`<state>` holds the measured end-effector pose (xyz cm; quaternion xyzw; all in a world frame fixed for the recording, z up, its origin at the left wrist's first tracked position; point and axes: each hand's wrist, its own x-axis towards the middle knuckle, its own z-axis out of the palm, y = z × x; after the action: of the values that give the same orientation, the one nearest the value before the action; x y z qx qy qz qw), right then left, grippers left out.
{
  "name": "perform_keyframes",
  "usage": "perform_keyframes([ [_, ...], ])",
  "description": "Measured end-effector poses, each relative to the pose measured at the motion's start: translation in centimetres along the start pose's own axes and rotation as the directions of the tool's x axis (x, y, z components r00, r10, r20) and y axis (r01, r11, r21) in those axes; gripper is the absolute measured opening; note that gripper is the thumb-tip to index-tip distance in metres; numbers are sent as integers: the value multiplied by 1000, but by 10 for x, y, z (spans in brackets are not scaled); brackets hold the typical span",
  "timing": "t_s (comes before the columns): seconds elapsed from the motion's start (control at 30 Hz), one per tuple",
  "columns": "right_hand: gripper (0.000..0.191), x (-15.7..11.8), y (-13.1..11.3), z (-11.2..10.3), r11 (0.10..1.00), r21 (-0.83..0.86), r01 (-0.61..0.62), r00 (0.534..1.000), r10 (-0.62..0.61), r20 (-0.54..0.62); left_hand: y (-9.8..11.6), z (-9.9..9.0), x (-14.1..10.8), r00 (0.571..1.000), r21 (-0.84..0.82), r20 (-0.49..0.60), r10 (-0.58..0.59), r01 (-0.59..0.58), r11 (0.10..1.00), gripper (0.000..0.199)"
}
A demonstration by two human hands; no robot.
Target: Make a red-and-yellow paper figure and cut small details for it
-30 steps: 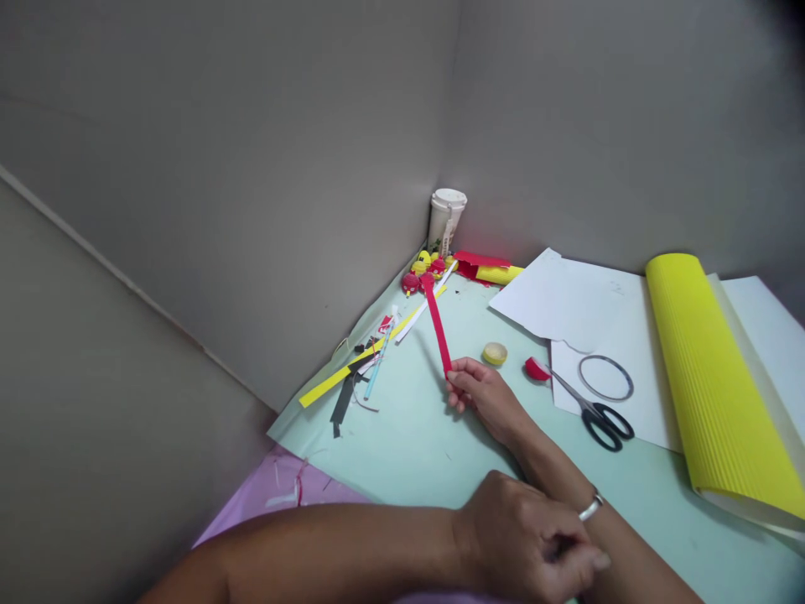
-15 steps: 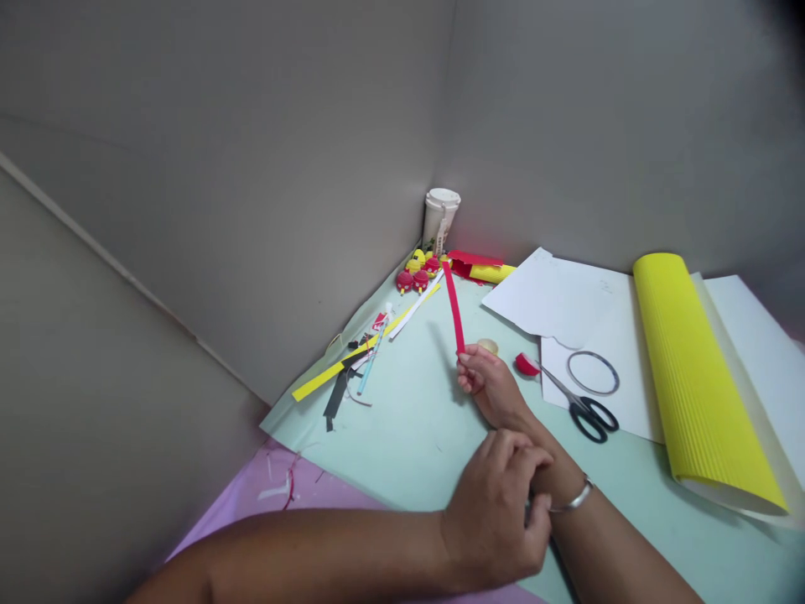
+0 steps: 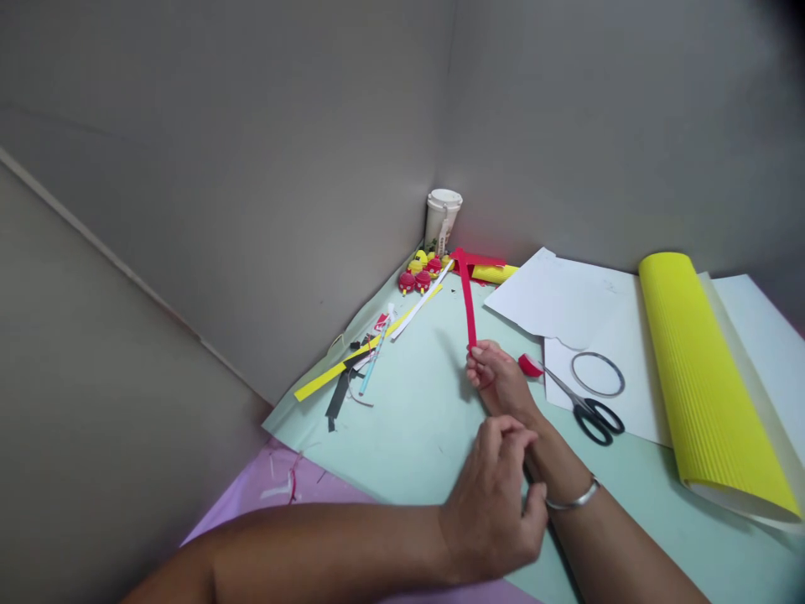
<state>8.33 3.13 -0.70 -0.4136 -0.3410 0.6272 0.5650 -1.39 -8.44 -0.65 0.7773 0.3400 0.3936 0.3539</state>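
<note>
A narrow red paper strip (image 3: 468,302) points up and away from my right hand (image 3: 500,379), whose thumb and fingers pinch its near end. Closer to me, my left hand (image 3: 491,505) hovers by the right wrist with fingers bent and thumb apart, and I see nothing in it. A silver bangle (image 3: 577,497) circles my right forearm. Just right of the right hand lie a red piece (image 3: 530,366), black-handled scissors (image 3: 594,415) and a grey ring (image 3: 597,374).
Yellow, white and black paper strips (image 3: 324,382) and a light-blue stick (image 3: 372,365) lie at left. Small red and yellow ball figures (image 3: 415,275) and a lidded white cup (image 3: 444,218) stand in the corner. White sheets (image 3: 553,294) and a yellow corrugated roll (image 3: 710,377) lie at right.
My left hand has lifted slightly from the right forearm, its fingers spreading from the thumb. The right hand with the red strip has shifted a little right, covering the pale tape roll.
</note>
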Motion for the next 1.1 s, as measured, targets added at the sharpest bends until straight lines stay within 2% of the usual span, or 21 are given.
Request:
perform_keyframes([
  [0.2,22,-6,-5,5,999,36,31,999,-31,9,-2,6,-7,982,7,136,130,-132,991,41],
  [0.37,19,-7,-9,4,994,77,79,997,-80,-1,-2,2,-2,999,27,20,40,-41,999,54],
  [0.43,18,-6,-11,1,989,92,112,994,-111,-14,-1,3,-4,998,9,44,35,-36,999,57],
  [0.53,16,-5,-13,-2,980,119,157,988,-154,-33,0,8,-8,989,-32,136,60,-56,998,61],
  [0.6,15,-5,-13,-2,975,137,174,985,-170,-38,0,9,-9,985,-59,154,78,-69,996,55],
  [0.67,16,-5,-13,-2,972,153,179,984,-175,-38,0,6,-6,991,-72,106,76,-69,995,48],
  [0.8,17,-3,-12,-2,968,171,181,983,-177,-40,-2,0,2,998,-53,-53,42,-45,998,46],
  [0.97,14,-1,-13,-7,961,177,215,976,-207,-61,-3,12,-9,974,-67,57,221,-217,974,45],
  [1.03,14,0,-13,-7,959,177,222,975,-214,-64,-3,16,-13,965,-68,91,248,-242,968,44],
  [1.1,13,-1,-13,-6,959,176,220,975,-213,-57,-3,15,-13,969,-79,107,224,-216,973,43],
])
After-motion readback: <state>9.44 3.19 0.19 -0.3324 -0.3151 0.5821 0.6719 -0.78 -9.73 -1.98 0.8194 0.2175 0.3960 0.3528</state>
